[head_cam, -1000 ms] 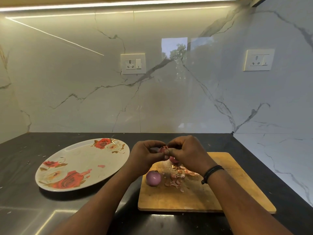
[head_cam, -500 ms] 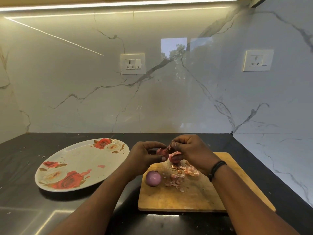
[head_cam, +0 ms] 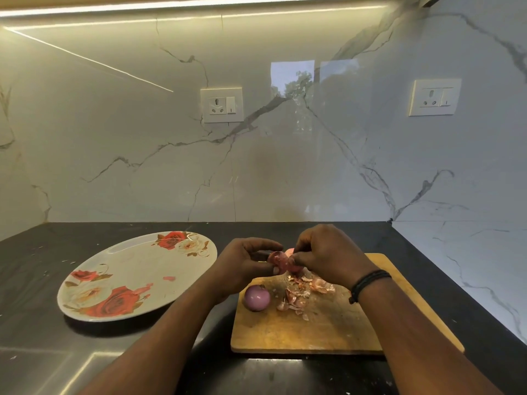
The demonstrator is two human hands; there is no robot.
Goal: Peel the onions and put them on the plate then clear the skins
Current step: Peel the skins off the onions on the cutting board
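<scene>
Head view: left hand (head_cam: 242,260) curls its fingers around a half-peeled onion (head_cam: 281,262) above the cutting board (head_cam: 328,332); right hand (head_cam: 328,252) pinches the skin at its top, fingertips partly hidden. A peeled onion (head_cam: 256,297) sits on the board beside loose skins (head_cam: 302,295). The flowered plate (head_cam: 137,275) lies left on the counter (head_cam: 34,280). No readable writing on the sockets (head_cam: 222,105).

A warm light strip (head_cam: 199,4) above the marble wall (head_cam: 142,166) lit it brightly; glare streaked the dim worktop (head_cam: 42,366); edges bowed.
</scene>
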